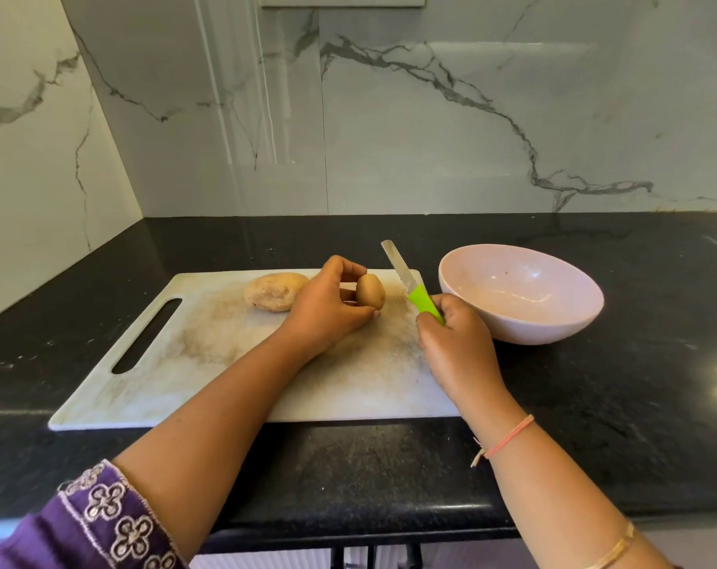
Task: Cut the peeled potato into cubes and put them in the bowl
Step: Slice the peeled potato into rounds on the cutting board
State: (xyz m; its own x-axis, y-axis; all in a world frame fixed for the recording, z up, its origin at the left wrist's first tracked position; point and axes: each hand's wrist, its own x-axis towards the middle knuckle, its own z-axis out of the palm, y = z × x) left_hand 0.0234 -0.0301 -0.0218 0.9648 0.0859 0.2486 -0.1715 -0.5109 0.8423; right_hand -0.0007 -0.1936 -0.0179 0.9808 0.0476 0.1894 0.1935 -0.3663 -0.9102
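Note:
A small brown potato (pixel 370 291) stands on end on the white cutting board (pixel 209 355), pinched between the fingers and thumb of my left hand (pixel 328 308). A larger pale potato (pixel 272 291) lies on the board just left of that hand. My right hand (pixel 455 347) grips the green handle of a knife (pixel 410 283) whose blade points up and away, to the right of the small potato and not touching it. An empty pale pink bowl (pixel 554 322) sits on the counter right of the board.
The black stone counter (pixel 636 404) runs along a marble-patterned wall, with a corner at the far left. The board has a slot handle (pixel 147 336) at its left end. The counter's front edge is close to my body.

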